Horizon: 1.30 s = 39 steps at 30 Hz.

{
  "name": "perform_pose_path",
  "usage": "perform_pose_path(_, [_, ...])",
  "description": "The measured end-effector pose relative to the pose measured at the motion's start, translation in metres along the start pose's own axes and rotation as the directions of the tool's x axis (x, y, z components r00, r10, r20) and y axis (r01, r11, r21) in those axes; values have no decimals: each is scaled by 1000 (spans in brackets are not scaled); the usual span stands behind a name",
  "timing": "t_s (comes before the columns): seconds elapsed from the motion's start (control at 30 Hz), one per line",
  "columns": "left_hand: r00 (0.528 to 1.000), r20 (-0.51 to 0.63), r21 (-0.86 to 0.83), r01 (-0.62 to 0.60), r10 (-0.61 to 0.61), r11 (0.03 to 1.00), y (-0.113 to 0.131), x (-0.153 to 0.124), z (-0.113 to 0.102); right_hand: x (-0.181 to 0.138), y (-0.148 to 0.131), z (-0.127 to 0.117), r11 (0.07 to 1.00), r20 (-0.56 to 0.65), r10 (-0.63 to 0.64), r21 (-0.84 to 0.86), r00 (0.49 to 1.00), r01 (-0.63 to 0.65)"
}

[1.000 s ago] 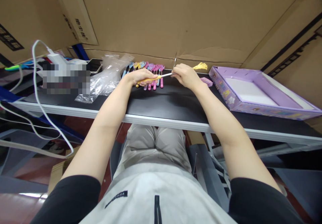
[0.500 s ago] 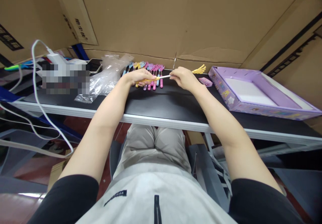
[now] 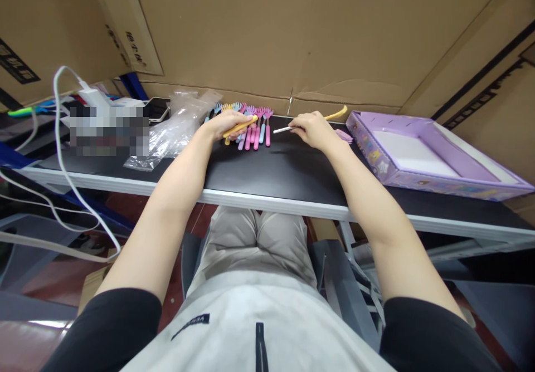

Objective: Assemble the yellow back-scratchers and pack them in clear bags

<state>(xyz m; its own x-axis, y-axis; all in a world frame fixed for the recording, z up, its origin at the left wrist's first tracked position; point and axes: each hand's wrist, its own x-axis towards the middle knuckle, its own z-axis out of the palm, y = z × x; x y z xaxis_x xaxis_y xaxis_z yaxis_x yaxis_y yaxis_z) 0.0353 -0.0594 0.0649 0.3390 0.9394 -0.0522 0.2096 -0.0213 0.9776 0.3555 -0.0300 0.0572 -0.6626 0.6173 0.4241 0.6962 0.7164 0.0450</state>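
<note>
My left hand [image 3: 225, 122] is closed round a yellow handle piece [image 3: 240, 126] just above the black table [image 3: 276, 166]. Behind it lies a row of several small hand-shaped toys with pink, blue and purple handles [image 3: 254, 124]. My right hand [image 3: 311, 128] pinches a thin white stick [image 3: 283, 130] whose free end points left toward the row. A yellow hand-shaped piece [image 3: 336, 114] shows just past my right hand; the two hands are a short gap apart.
An open purple box [image 3: 418, 152] sits at the right of the table. Clear plastic bags [image 3: 178, 127] lie left of the toys, with a white charger and cables [image 3: 83, 104] beyond. Cardboard sheets [image 3: 267, 32] wall the back.
The yellow handle and white stick were joined between both hands; now they are apart. My right hand drew the stick out to the right, and the left lowered the handle toward the row.
</note>
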Motion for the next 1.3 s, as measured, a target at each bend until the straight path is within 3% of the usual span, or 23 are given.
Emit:
perform_pose_path(0.23, [997, -78, 11, 1, 0, 1000, 1, 0, 5, 4, -7, 11, 990, 45, -60, -129, 997, 65])
perform_pose_path(0.37, [995, -96, 48, -20, 24, 999, 3, -1, 10, 4, -9, 22, 992, -23, -64, -108, 998, 61])
perform_pose_path(0.7, [995, -86, 110, -47, 57, 993, 2, 1, 15, 7, -9, 51, 972, 62, 204, 106, 977, -209])
perform_pose_path(0.9, [991, -125, 138, -30, 47, 990, 0, 6, 15, 6, 5, 61, 950, 39, 231, 206, 972, -234])
perform_pose_path(1.3, [983, -182, 248, 17, 29, 969, 8, -1, 33, 8, 10, 66, 880, 235, 343, 259, 909, -399])
